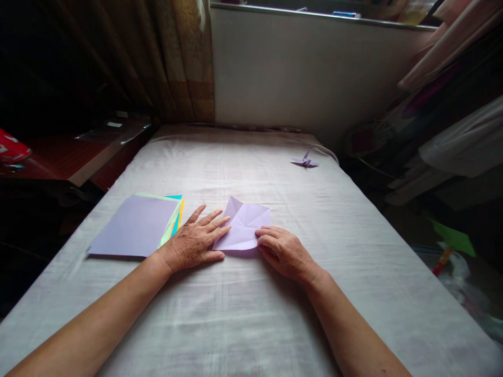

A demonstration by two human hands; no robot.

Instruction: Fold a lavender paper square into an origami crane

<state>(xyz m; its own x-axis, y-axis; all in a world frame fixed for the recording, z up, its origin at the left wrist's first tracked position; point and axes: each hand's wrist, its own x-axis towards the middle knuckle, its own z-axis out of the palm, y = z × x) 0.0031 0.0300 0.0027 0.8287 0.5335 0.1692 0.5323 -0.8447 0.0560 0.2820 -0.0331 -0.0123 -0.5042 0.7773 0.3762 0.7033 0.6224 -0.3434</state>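
Note:
A creased sheet of light purple origami paper (244,226) lies on the white cloth between my hands, its far left corner raised to a point. My left hand (196,238) rests with fingers spread, the fingertips over the paper's left edge. At the right edge, my right hand (283,250) pinches the paper between thumb and curled fingers. Beside my left hand lies a stack of coloured paper (131,225), purple on top, with green, blue and yellow edges showing. A folded purple paper crane (305,161) sits at the far right of the cloth.
The white cloth (220,324) covers a long flat surface reaching to the wall (275,73). A brown wooden table (58,157) stands at left, below a curtain (173,57). Clothes (459,141) hang at right, with a green paper (454,238) and plastic bags (463,277) below.

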